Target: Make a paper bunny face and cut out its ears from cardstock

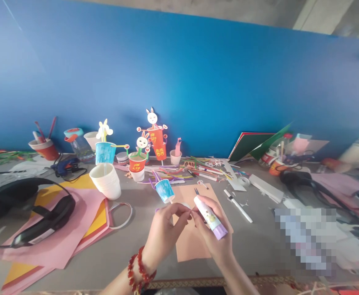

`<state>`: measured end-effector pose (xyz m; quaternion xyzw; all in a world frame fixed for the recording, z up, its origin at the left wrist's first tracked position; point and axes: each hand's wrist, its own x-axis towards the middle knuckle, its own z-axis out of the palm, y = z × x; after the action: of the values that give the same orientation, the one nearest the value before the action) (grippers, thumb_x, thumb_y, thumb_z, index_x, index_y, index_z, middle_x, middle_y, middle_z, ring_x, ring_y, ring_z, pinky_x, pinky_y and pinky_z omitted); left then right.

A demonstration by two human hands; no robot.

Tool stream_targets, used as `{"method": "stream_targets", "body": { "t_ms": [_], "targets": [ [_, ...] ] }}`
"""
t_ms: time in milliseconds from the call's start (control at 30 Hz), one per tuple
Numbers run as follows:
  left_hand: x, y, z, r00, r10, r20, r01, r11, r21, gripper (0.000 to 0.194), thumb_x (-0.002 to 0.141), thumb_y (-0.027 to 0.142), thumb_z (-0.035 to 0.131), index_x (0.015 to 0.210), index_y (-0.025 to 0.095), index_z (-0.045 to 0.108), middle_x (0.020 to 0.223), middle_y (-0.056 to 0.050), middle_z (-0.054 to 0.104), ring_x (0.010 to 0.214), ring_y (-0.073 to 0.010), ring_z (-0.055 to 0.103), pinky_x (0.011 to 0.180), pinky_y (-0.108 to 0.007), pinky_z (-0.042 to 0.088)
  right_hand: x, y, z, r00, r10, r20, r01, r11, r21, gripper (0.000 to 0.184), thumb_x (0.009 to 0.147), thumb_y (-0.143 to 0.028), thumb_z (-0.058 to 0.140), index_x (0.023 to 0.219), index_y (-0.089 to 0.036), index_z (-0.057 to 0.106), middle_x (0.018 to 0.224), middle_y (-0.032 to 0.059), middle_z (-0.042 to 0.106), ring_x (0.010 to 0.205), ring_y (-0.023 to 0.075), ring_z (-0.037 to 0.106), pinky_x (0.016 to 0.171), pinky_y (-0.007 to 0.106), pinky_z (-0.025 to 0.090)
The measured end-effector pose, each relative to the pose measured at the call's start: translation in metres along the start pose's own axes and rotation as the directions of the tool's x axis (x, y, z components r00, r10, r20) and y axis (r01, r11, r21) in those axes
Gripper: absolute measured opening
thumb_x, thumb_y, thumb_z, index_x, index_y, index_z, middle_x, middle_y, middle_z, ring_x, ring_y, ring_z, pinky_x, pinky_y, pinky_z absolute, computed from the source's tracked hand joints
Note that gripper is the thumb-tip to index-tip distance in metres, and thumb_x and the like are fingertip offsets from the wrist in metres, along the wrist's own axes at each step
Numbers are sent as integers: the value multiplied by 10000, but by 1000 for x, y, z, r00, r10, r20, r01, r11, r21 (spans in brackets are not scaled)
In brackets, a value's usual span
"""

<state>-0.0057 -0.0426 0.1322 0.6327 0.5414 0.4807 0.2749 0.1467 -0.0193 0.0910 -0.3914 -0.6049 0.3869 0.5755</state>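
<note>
My left hand (pixel 171 227), with a red bead bracelet at the wrist, is closed in a pinch. Its thumb and forefinger meet the right fingertips over a tan sheet of paper (pixel 187 248); whatever is between them is too small to make out. A white glue stick (pixel 208 215) with a cartoon print and a purple end lies in the grip of my right hand (pixel 219 241). Just beyond the left hand a blue-painted paper cup (pixel 164 191) leans with purple strips at its top. Scissor tips (pixel 197 191) show past the right hand, the rest hidden.
Rabbit-faced cup figures (pixel 152 119) stand along the blue wall. Stacked white cups (pixel 105 182) and pink paper (pixel 59 237) with a black headset (pixel 48 217) lie left. To the right are a white marker (pixel 238 207), a tape roll (pixel 244 181) and a white box (pixel 266 188).
</note>
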Motion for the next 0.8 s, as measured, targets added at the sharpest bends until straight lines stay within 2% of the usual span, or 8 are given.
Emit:
{"method": "stream_targets", "body": {
  "t_ms": [167, 267, 367, 433, 567, 633, 800],
  "targets": [
    [0, 1, 0, 1000, 9, -14, -9, 999, -31, 138, 883, 237, 601, 761, 208, 659, 711, 7, 728, 651, -162, 677, 671, -252, 502, 3, -2, 3, 1000, -11, -29, 11, 1000, -4, 315, 876, -293, 697, 1188, -282, 656, 918, 44, 726, 738, 205, 695, 625, 311, 584],
    [0, 1, 0, 1000, -9, -24, 9, 1000, -16, 179, 895, 263, 604, 729, 206, 635, 691, 11, 720, 647, -160, 668, 670, -251, 490, 4, -6, 2, 999, -3, -42, 1, 1000, -29, 292, 874, -312, 700, 1163, -275, 681, 979, 56, 736, 711, 195, 688, 629, 311, 579],
    [-2, 1, -2, 998, -24, -65, 25, 1000, 12, 190, 907, 288, 610, 737, 209, 639, 697, 15, 721, 653, -157, 661, 689, -254, 483, 1, -13, 0, 996, -19, -84, 14, 998, -59, 266, 856, -344, 710, 1102, -246, 726, 1076, 93, 734, 812, 233, 700, 689, 335, 585],
    [-4, 1, -3, 996, -4, -89, 6, 1000, 26, 177, 907, 270, 602, 746, 212, 646, 718, 16, 725, 670, -157, 662, 701, -256, 482, -3, -20, 0, 995, -31, -98, 26, 998, -58, 255, 853, -360, 703, 1076, -240, 732, 1052, 101, 734, 845, 248, 696, 676, 328, 581],
    [-7, 4, -3, 994, 56, -98, -49, 996, 71, 153, 897, 219, 576, 774, 221, 666, 736, 19, 729, 688, -163, 668, 706, -263, 479, -10, -28, 7, 994, -2, -113, 1, 1000, -2, 199, 874, -371, 666, 1025, -241, 675, 911, 70, 706, 670, 187, 644, 540, 271, 528],
    [-9, 7, -3, 992, 82, -95, -72, 992, 104, 149, 891, 198, 574, 776, 225, 666, 732, 22, 729, 690, -167, 671, 708, -269, 477, -12, -27, 9, 994, 5, -105, -5, 1000, 2, 167, 870, -370, 668, 968, -237, 642, 824, 41, 673, 600, 163, 604, 522, 261, 504],
    [-11, 10, -1, 980, 160, -115, -142, 978, 154, 144, 878, 155, 577, 773, 226, 645, 745, 28, 726, 719, -169, 681, 725, -269, 479, -11, -17, 6, 999, -46, -9, 46, 999, -26, 124, 858, -327, 667, 936, -238, 631, 764, 24, 652, 544, 148, 566, 484, 253, 460]
  ]
}}
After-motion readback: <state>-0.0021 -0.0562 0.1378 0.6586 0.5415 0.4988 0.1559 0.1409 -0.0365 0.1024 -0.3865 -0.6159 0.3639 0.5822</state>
